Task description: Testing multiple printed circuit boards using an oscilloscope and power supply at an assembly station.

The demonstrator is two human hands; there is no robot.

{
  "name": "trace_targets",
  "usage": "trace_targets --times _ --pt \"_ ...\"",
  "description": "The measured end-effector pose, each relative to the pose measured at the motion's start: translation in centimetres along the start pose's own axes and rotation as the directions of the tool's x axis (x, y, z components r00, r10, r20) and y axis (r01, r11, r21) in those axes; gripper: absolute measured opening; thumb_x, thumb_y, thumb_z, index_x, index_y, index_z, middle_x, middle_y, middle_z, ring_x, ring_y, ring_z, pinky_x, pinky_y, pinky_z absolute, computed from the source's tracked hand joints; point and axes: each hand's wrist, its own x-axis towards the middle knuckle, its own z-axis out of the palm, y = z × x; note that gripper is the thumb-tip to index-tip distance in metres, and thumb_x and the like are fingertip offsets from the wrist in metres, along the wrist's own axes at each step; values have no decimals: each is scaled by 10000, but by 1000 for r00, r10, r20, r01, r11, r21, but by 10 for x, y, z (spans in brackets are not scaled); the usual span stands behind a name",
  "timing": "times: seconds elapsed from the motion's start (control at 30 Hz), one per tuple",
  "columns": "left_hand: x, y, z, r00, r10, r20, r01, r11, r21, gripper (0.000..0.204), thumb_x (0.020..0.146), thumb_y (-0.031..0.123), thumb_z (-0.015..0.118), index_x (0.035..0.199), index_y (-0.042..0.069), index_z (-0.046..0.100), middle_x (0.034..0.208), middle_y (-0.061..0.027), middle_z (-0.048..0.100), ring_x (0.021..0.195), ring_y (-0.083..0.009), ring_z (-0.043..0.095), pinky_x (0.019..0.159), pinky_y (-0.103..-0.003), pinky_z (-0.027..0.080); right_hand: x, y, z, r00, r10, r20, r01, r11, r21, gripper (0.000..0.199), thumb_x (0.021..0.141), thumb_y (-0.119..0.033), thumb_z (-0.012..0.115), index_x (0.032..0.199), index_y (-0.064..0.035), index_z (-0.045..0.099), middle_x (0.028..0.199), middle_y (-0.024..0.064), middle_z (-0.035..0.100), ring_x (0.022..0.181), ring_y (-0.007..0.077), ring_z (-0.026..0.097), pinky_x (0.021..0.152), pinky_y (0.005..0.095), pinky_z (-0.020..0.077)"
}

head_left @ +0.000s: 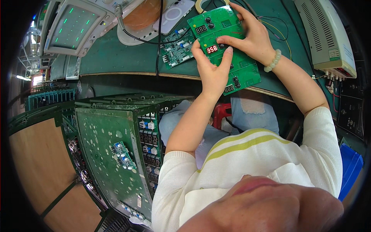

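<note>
Here, left hand (pixel 211 71) steadies the board (pixel 224 48) on the tabletop (pixel 116 58); right hand (pixel 247 36), fingers bent, should press its knob squarely.

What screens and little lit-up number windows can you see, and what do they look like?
Scope screen: top left on the bench, boxy grey frame, pale screen with green marks.
Lit display: on the green board between left hand and right hand, small dark rectangle, red glowing digits.
Dark display: upper board, unlit.
Dark display near the bench edge: lower board, unlit.
</note>
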Motion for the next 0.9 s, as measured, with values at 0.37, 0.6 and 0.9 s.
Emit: trace_targets --times 0.37,0.6,0.9 --pt "1 -7 0 999 54 0 -54 999 4 595 834 22 674 1275 15 276 1138 -113 504 951 -130 567 772 -258 501 -1 2 0 998 -60 -23 60 998 10 923 612 -410 855 1326 7 447 1156 215 595 1012 323 624 847 370 498" --pt "0 -4 -1 999 46 0 -46 999 11 586 834 22 673 1269 16 281 1139 -113 505 944 -127 567 768 -258 502 0 0 3 992 -101 -70 102 995 12 884 612 -430 851 1281 5 471 1097 210 598 954 319 625 809 363 498" --pt "0 -2 1 999 43 -9 -42 999 27 582 839 26 671 1270 15 280 1128 -112 512 942 -129 569 774 -260 501 -2 31 18 995 -90 -36 93 993 71 900 631 -319 868 1391 -89 444 932 7 503 697 94 401 627 218 392"
